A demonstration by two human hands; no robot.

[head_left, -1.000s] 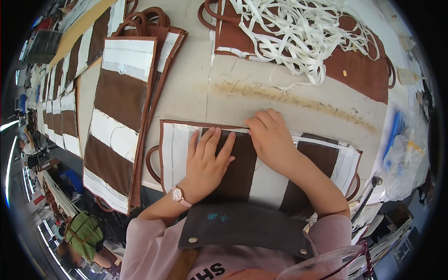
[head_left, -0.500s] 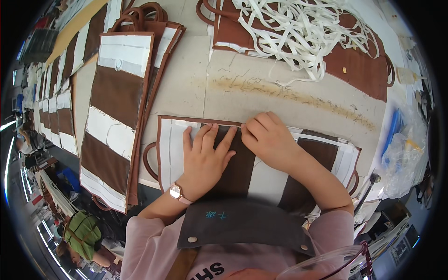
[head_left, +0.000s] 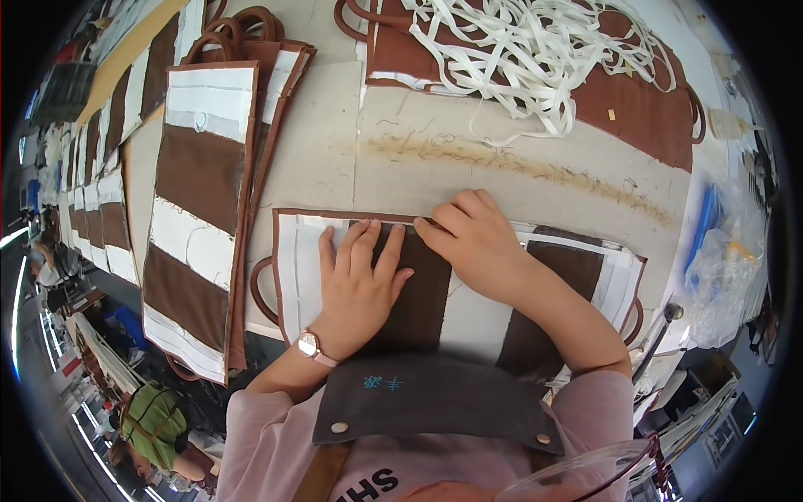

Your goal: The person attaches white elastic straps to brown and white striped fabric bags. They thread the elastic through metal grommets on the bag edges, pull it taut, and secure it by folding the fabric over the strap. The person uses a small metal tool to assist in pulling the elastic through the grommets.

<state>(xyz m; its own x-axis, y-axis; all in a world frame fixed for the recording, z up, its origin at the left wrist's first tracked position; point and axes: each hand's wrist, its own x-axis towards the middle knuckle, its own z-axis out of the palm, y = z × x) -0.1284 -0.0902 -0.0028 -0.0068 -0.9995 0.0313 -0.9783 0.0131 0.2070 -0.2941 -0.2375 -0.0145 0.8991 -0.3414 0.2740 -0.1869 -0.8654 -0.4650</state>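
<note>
A flat fabric bag (head_left: 478,317) with brown and white stripes and brown edging lies sideways on the table in front of me, a brown loop handle at each end. My left hand (head_left: 360,280) rests flat on it, fingers spread, their tips near the far brown edge; a watch is on that wrist. Just to the right, my right hand (head_left: 473,243) is closed at the same edge. Its thumb and forefinger pinch the edging, while the other fingers are curled. What lies under the right fingers is hidden.
At left stands a stack of similar striped bags (head_left: 196,180) with brown handles. Tangled white tape (head_left: 510,63) lies on a brown bag (head_left: 615,125) at the far right. Loose threads (head_left: 502,163) litter the table beyond my hands. Clear plastic wrap (head_left: 723,276) is at the right edge.
The view has shifted slightly. My right fingertips have slid a little left along the edge, and my left forefinger has drawn nearer its neighbours. The bag stays in place.
</note>
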